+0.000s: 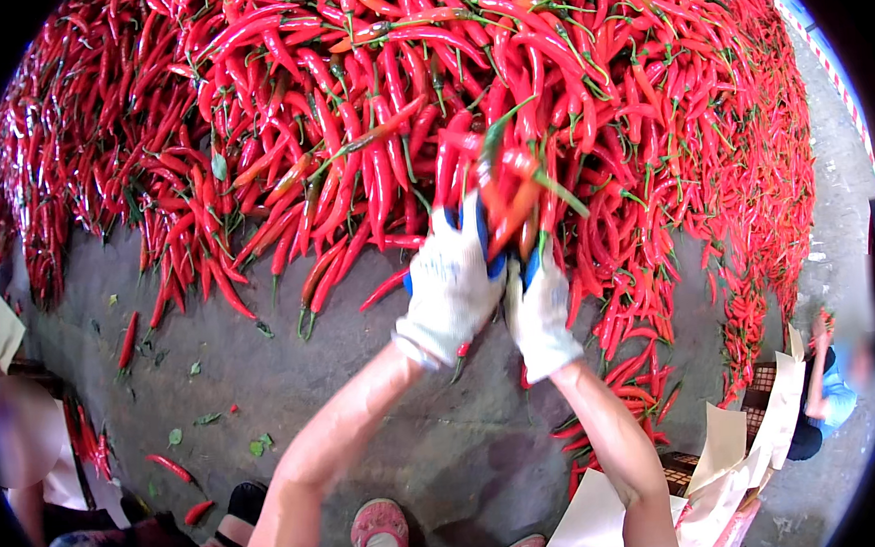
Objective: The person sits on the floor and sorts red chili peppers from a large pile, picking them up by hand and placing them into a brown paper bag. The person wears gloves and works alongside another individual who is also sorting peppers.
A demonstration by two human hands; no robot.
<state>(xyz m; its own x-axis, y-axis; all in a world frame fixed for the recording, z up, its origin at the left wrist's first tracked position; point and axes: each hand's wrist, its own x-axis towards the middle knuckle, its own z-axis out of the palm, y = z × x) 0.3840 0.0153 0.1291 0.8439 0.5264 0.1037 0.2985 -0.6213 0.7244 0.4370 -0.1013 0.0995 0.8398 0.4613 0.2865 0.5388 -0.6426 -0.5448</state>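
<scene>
A huge heap of red chili peppers (370, 157) with green stems fills the upper view. At its front edge my left hand (457, 280) and my right hand (544, 304) are close together, in white knit gloves with blue-coated palms. Between them they grip a small bunch of chilies (509, 216), some orange-red and blurred by motion. The stems of this bunch point up and to the right. My fingertips are partly hidden by the chilies and the gloves. Beneath my left wrist a short chili piece (463, 349) shows on the floor.
Paper-lined plastic crates (757, 397) stand at my right, beside loose chilies (639, 381). A person in a blue top (832, 396) is beyond them. Another person (24, 449) sits at the left edge near a container with chilies (91, 441). Leaves (260, 444) and stray chilies (170, 468) dot the grey floor (372, 435).
</scene>
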